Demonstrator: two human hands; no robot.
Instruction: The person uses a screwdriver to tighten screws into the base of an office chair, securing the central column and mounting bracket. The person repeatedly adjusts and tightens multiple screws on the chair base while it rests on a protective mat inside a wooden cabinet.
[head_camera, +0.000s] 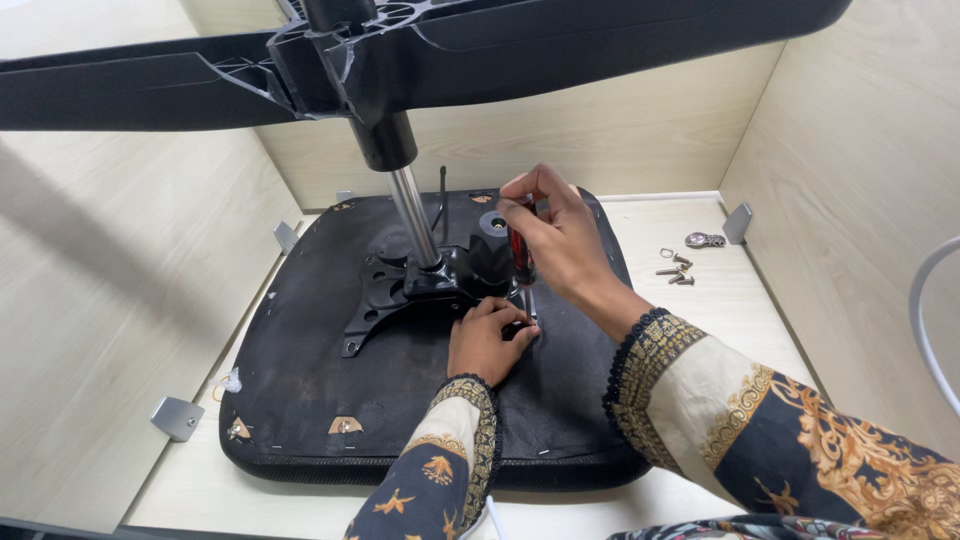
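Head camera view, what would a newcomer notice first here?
An upturned black chair seat fills the middle of the light wooden table, its star base looming across the top. At the metal bracket the right hand grips a red-handled screwdriver upright while the left hand steadies its tip. Loose screws lie right.

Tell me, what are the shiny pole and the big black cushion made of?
The pole looks like polished metal: silvery, with bright reflections. The cushion, an upturned chair seat, seems covered in black woven fabric: matte and finely textured. The screwdriver in the right hand seems to have a glossy red-and-black plastic handle.
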